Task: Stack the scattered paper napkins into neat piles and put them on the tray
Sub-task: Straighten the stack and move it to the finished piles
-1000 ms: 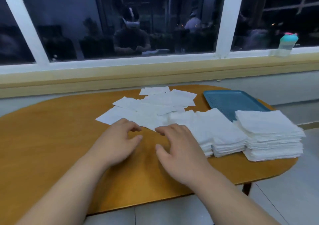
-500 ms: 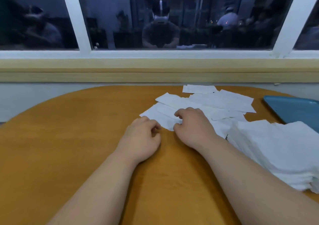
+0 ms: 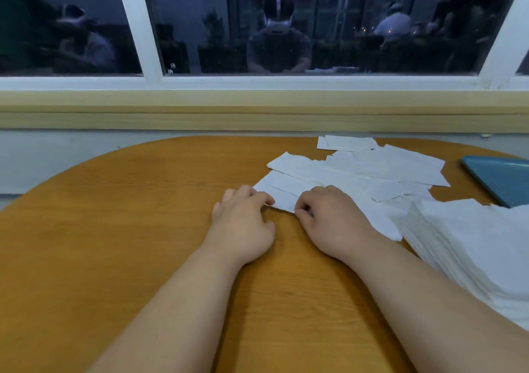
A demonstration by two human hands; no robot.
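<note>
Wooden oval table under a dark window with a white frame and a pale sill; we note dim reflections of seated figures in the glass.

Scattered napkins lie overlapping on the far right part of the table, flat, none on the tray. We see only part of the tray, blue, at the right edge, just beyond the napkin pile. That pile sits on the table at the right, its layers fanned a little along the near side.

Both forearms reach in from below, bare. Left hand: fingers bent, tips at the left edge of the nearest napkin; we cannot tell whether it grips. Right hand: fingers curled tight, thumb tucked against the forefinger, pinching that napkin's near corner. The two hands sit close together, not touching.
</note>
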